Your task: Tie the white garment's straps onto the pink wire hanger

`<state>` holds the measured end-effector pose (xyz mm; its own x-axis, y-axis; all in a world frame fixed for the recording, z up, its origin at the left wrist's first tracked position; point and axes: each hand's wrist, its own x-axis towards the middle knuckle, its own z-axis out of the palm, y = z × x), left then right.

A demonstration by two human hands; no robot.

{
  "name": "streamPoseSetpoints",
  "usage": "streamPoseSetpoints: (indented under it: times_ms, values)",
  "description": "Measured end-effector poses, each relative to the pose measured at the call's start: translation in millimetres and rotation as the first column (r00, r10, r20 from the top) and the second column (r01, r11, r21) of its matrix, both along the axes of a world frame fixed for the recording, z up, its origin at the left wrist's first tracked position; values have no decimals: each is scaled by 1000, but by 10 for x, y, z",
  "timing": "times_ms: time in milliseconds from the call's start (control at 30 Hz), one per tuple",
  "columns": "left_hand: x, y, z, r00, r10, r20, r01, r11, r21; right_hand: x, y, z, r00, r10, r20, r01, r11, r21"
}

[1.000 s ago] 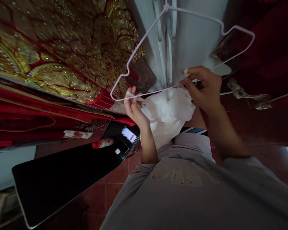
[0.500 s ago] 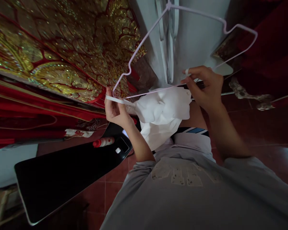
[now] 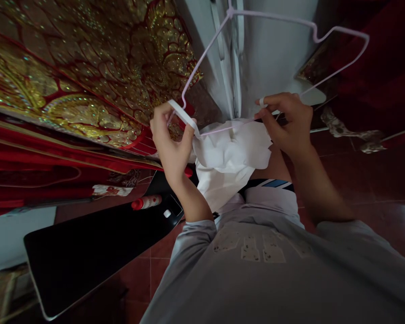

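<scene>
Pinched by my left hand (image 3: 170, 148), white strap (image 3: 185, 117) is at left end of the hanger (image 3: 273, 16); whether already looped, and what right hand (image 3: 292, 119) grips, I cannot tell.

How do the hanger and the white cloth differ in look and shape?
The hanger is pale pink, while the cloth is white. The hanger is a thin, open frame; the cloth is a soft, bunched mass. The hanger spreads wider across the view than the cloth. Both are light in colour.
</scene>
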<state>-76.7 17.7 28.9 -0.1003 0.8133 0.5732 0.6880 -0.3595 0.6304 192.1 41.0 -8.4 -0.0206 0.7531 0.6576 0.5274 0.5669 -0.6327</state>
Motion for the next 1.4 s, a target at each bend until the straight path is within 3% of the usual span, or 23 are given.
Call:
streamPoseSetpoints:
  times_ms: [133, 233, 333, 367, 433, 467, 500, 533, 600, 667, 767, 833, 933, 1033, 1133, 1233, 1400]
  values:
    - [81, 43, 78, 1000, -20, 18, 21, 1000, -15, 0, 1, -29, 1000, 18, -14, -18, 1000, 20]
    - [82, 131, -22, 991, -37, 128, 27, 996, 79, 15, 7, -40, 999, 24, -22, -23, 999, 39]
    - [15, 188, -298, 946, -41, 323, -39, 970, 238, 29, 21, -34, 1000, 21, -10, -20, 999, 32]
    - [-17, 178, -429, 910, -13, 415, -94, 967, 236, 29, 27, -32, 1000, 23, -9, -23, 999, 31]
    - [-87, 84, -731, 829, 63, 556, -160, 979, 128, 24, 36, -29, 1000, 27, -16, -27, 999, 33]
    - [-121, -6, -890, 798, 152, 584, -197, 980, 14, 20, 37, -26, 999, 26, -20, -25, 999, 35]
    - [-151, -125, -1046, 813, 250, 525, -207, 968, -141, 16, 36, -21, 1000, 22, -20, -22, 999, 34]
    - [-178, -272, -1193, 878, 284, 386, -157, 931, -329, 14, 32, -14, 1000, 18, -18, -18, 999, 29]
    - [-212, -622, -1439, 934, 218, 282, -46, 858, -512, 12, 20, 4, 1000, 14, -10, -14, 1000, 5]
    - [-206, -996, -1615, 978, 75, 192, 83, 711, -698, 12, 9, 19, 1000, 21, -9, -21, 999, -32]
    - [-87, -1447, -1786, 995, -85, 49, 84, 475, -876, 2, 17, 9, 999, 35, -36, -37, 998, -45]
    - [49, -1607, -1869, 986, -165, -35, 33, 392, -919, -11, 35, -16, 998, 30, -54, -30, 1000, -3]
    - [221, -1634, -1955, 961, -242, -135, -42, 351, -935, -22, 45, -43, 999, 22, -41, -20, 999, 39]
    - [254, -1530, -1960, 932, -344, -114, -6, 300, -954, -9, 18, -34, 1000, 5, -4, -5, 1000, -15]
    - [211, -1438, -1880, 873, -485, 43, 164, 209, -964, 13, -12, -16, 1000, 2, 0, -2, 999, -52]
    - [229, -1406, -1746, 767, -593, 247, 364, 84, -928, 21, -11, -15, 1000, 13, -13, -13, 999, -42]
    - [481, -1418, -1483, 592, -626, 507, 584, -101, -806, 9, 27, -42, 999, 14, -31, -14, 1000, -21]
